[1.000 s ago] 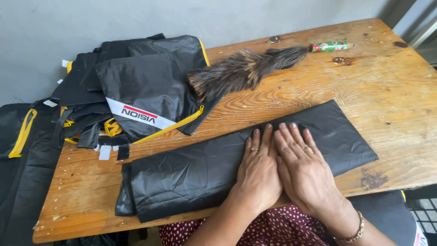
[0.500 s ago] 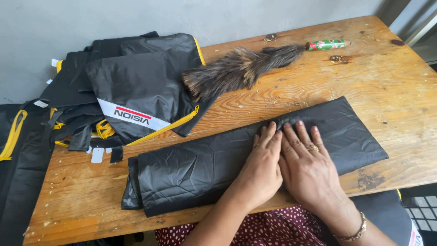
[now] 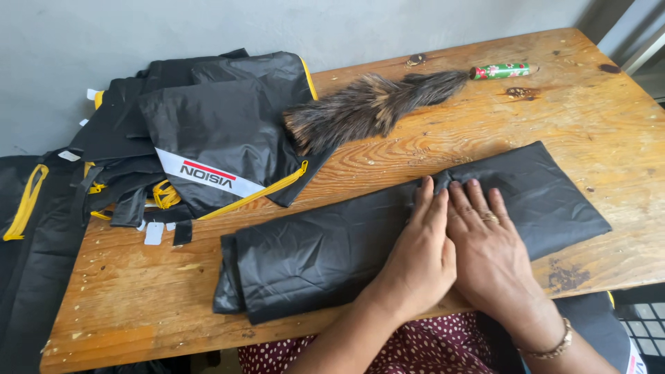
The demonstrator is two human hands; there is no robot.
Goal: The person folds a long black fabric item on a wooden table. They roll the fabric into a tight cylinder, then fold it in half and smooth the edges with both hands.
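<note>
My 2 hands, left (image 3: 415, 260) & right (image 3: 488, 253), lie flat w/ fingers spread, no grip, pressing the folded black cloth (image 3: 325, 253) under them on the desk (image 3: 138, 305). Looks thin, soft, slippery; I'd hold its edges.

Your left hand (image 3: 415, 253) and forearm are bare, with no sleeve, ring or band. Your right hand (image 3: 488, 253) wears a small gold-coloured ring (image 3: 491, 218) on one finger and a thin beaded bracelet (image 3: 551, 345), gold-toned, around the wrist. At the bottom edge your garment (image 3: 415, 350) shows: dark red fabric scattered with small white dots.
</note>
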